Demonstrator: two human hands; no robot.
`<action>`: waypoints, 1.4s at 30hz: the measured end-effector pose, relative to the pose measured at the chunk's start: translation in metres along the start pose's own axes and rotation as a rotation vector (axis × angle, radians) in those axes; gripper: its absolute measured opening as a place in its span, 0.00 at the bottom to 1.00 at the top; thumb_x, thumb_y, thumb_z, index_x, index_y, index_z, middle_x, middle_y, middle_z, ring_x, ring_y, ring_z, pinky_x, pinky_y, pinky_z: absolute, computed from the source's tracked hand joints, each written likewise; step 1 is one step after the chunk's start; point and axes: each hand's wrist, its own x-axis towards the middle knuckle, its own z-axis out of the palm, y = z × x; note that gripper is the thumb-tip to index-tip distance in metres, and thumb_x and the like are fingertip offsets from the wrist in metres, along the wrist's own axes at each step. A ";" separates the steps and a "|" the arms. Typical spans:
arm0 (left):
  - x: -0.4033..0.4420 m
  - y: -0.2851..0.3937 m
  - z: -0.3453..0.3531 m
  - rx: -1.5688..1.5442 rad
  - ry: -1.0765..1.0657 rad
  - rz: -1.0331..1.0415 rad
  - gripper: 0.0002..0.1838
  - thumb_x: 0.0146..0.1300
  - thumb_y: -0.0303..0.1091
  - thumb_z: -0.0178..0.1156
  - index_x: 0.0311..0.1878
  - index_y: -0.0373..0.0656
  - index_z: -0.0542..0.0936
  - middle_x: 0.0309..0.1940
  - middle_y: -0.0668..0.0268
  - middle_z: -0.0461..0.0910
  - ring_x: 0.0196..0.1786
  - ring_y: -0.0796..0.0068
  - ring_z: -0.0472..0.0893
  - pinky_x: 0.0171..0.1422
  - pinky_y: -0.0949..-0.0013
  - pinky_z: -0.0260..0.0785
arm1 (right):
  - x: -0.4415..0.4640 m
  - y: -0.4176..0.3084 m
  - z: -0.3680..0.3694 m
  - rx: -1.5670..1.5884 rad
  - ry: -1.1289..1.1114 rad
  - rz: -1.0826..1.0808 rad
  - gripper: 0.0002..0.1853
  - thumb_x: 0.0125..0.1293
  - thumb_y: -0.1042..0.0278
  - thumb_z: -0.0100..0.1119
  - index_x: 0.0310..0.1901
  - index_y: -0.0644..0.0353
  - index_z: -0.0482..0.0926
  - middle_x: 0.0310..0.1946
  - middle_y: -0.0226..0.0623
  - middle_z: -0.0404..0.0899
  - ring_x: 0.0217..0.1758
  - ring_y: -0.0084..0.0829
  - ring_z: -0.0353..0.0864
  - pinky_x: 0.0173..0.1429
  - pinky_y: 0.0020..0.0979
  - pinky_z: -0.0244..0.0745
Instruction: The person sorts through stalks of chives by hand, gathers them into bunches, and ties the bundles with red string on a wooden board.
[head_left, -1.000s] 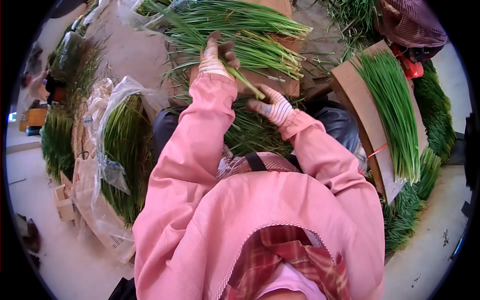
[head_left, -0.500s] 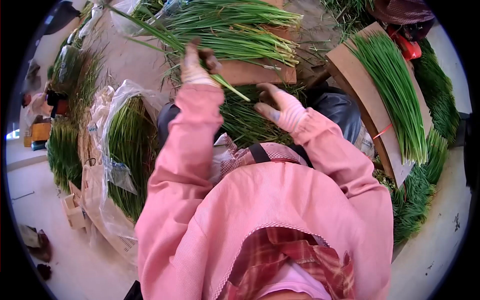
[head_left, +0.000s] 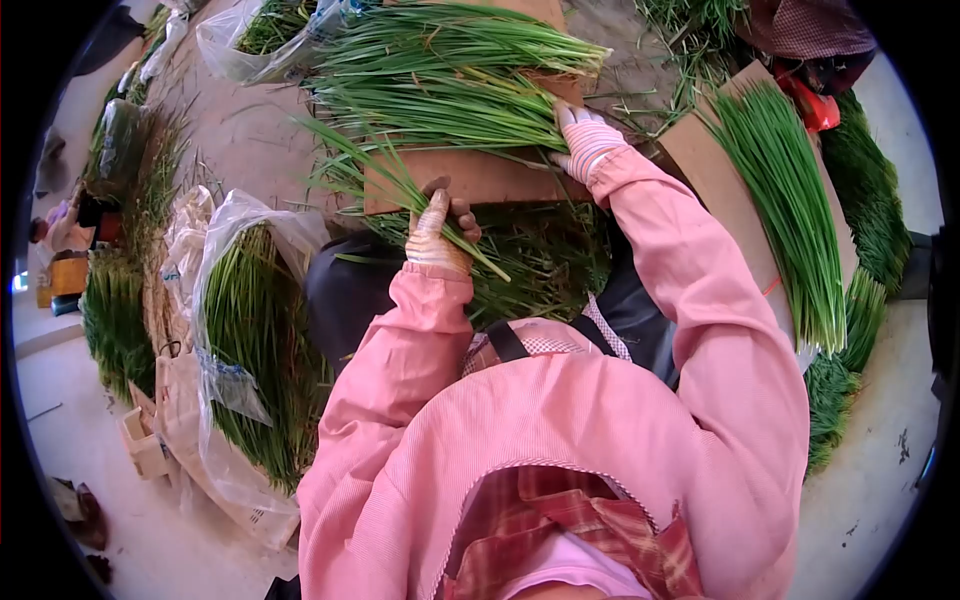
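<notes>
My left hand (head_left: 440, 225), in a dirty striped glove, is closed around a few garlic chives (head_left: 396, 180), long green leaves with their pale ends pointing toward my lap. My right hand (head_left: 583, 138), in a similar glove, is at the pale stem ends of a large pile of garlic chives (head_left: 440, 105). Its fingers are closed on stems at the pile's near edge; how many they grip is hidden. This pile lies across a brown board (head_left: 480, 178) in front of me.
A neat bundle of chives (head_left: 785, 210) rests on a slanted board (head_left: 690, 150) at the right. Plastic-wrapped chives (head_left: 255, 330) stand at the left. Loose leaves (head_left: 540, 260) lie between my knees. A plastic bag (head_left: 240, 45) of greens sits at the far left of the pile.
My left hand has come down and closer to my lap, still holding a few chives. My right hand, open and apart from the pile before, has moved forward to the stem ends.
</notes>
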 end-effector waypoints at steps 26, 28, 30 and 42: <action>0.008 0.036 0.010 0.045 0.052 0.331 0.14 0.60 0.33 0.51 0.50 0.46 0.68 0.29 0.65 0.75 0.24 0.71 0.75 0.26 0.68 0.71 | 0.038 0.078 -0.061 0.416 -0.378 0.575 0.25 0.55 0.42 0.53 0.42 0.58 0.72 0.22 0.30 0.71 0.16 0.22 0.65 0.17 0.23 0.63; 0.006 0.038 0.020 -0.081 0.080 0.361 0.15 0.60 0.33 0.51 0.50 0.44 0.68 0.28 0.65 0.75 0.22 0.72 0.74 0.23 0.70 0.69 | 0.046 0.138 -0.039 0.334 -0.118 0.335 0.16 0.58 0.56 0.53 0.40 0.60 0.73 0.23 0.29 0.72 0.17 0.20 0.66 0.20 0.24 0.66; 0.004 0.038 0.007 -0.027 -0.048 0.322 0.14 0.60 0.34 0.52 0.49 0.46 0.69 0.26 0.66 0.74 0.20 0.75 0.71 0.21 0.72 0.64 | 0.030 0.125 -0.047 0.480 0.065 0.185 0.12 0.58 0.63 0.53 0.39 0.61 0.74 0.25 0.28 0.73 0.20 0.20 0.68 0.25 0.24 0.69; 0.017 0.003 0.051 0.037 -0.175 -0.009 0.15 0.59 0.36 0.52 0.48 0.43 0.69 0.23 0.67 0.72 0.20 0.76 0.70 0.22 0.74 0.64 | 0.041 0.035 -0.018 -0.008 -0.134 0.082 0.25 0.54 0.53 0.54 0.48 0.63 0.69 0.43 0.52 0.72 0.49 0.46 0.70 0.52 0.36 0.66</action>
